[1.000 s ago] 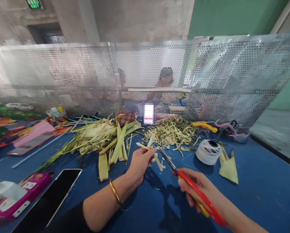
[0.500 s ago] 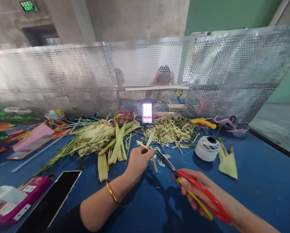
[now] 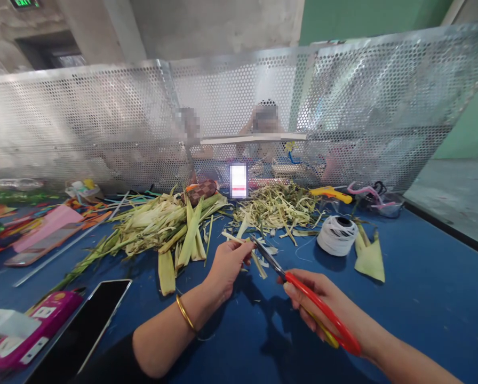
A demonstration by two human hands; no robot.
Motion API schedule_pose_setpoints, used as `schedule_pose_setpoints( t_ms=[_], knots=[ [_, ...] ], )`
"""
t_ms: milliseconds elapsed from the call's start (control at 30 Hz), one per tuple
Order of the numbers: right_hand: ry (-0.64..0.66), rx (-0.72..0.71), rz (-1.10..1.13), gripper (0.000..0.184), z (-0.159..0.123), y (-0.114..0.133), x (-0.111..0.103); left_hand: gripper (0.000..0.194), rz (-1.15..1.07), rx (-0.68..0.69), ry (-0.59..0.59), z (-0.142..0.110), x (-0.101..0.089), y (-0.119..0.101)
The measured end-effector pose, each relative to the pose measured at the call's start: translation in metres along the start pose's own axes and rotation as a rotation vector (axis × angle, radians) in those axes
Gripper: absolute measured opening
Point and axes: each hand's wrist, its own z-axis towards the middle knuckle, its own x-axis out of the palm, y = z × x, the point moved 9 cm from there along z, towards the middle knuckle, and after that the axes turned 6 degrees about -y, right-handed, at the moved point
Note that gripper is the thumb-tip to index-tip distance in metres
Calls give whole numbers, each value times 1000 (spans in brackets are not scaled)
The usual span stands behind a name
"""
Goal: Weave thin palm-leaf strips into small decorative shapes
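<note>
My left hand (image 3: 228,265), with a gold bangle at the wrist, pinches a pale strip of corn husk (image 3: 231,237) between thumb and fingertips. In my right hand (image 3: 317,298) are scissors (image 3: 323,311) with one red and one yellow handle. Their metal blades point away to the left, and the tips are right at my left fingertips by the strip. Whether the blades touch it, I cannot tell. Small husk scraps (image 3: 259,265) lie below the blades. Beyond my left hand is a heap of husks (image 3: 154,221); a pile of shredded husk (image 3: 281,208) lies behind the scissors.
A white string spool (image 3: 337,236) and a husk piece (image 3: 370,259) lie to the right. A yellow glue gun (image 3: 331,194) is farther back. At left are a black phone (image 3: 85,325) and a purple power strip (image 3: 34,328). A perforated metal screen (image 3: 223,80) stands behind, with people beyond.
The scissor handles have come closer together, and the yellow one is now mostly behind the red one. The whole view has shifted slightly. Both hands keep their holds.
</note>
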Motion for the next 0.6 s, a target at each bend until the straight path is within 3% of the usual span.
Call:
schedule_pose_setpoints(
  t_ms=[367,600],
  knots=[
    [-38,-99,40,47,9,-10,2,26,-49,-21,7,3,-1,0],
    [-210,-173,109,70,4,5,-32,34,-63,-39,151,4,5,-7]
  ],
)
